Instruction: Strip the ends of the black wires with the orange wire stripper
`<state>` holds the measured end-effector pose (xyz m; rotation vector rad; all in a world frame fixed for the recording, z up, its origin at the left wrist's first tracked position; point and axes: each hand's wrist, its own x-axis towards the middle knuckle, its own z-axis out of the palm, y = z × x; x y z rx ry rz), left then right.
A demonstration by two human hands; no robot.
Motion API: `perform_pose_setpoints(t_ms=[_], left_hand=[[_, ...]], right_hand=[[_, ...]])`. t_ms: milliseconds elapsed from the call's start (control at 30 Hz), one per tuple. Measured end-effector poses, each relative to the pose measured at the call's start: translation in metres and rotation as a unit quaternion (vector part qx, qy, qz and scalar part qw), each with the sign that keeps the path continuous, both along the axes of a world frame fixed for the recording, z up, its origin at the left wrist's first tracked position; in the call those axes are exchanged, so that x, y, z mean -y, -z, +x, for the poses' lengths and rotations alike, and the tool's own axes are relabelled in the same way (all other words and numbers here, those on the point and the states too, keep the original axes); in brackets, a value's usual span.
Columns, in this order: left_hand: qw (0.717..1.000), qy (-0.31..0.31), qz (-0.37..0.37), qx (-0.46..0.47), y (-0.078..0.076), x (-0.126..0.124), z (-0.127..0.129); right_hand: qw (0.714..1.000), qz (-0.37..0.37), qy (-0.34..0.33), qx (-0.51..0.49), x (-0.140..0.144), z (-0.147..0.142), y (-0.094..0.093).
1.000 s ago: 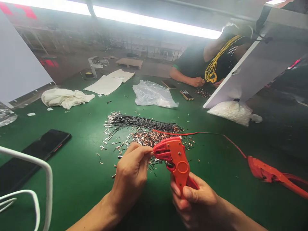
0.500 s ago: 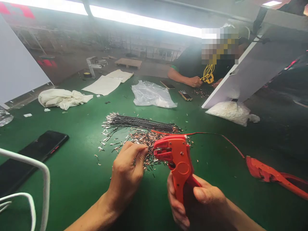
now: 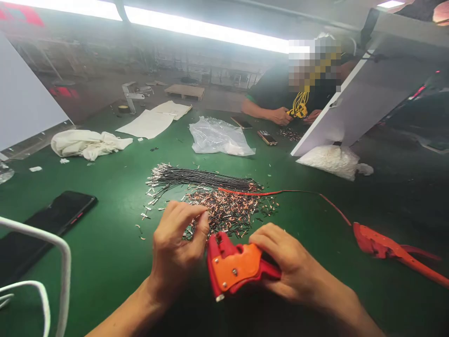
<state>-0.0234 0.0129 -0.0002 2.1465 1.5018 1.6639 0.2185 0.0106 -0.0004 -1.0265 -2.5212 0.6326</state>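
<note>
Red-and-orange crimping tool lies sideways, gripped by right hand.

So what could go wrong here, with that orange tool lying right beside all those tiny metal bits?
The right hand holds the orange crimping tool low against the pile of loose terminals; a sweep could scatter them. The left hand pinches close to the tool's head, so fingers might get nipped. The red wire trailing across the table could snag.
</note>
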Motion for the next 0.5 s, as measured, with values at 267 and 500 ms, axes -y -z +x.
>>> perform_pose_setpoints(t_ms=[267, 500], left_hand=[[0.996, 0.057, -0.049, -0.055, 0.005, 0.003, 0.007], [0.99, 0.079, -0.079, -0.086, 0.015, 0.002, 0.01]], right_hand=[[0.989, 0.106, -0.061, 0.079, 0.012, -0.025, 0.018], [0.996, 0.042, -0.07, 0.036, 0.012, -0.025, 0.005]])
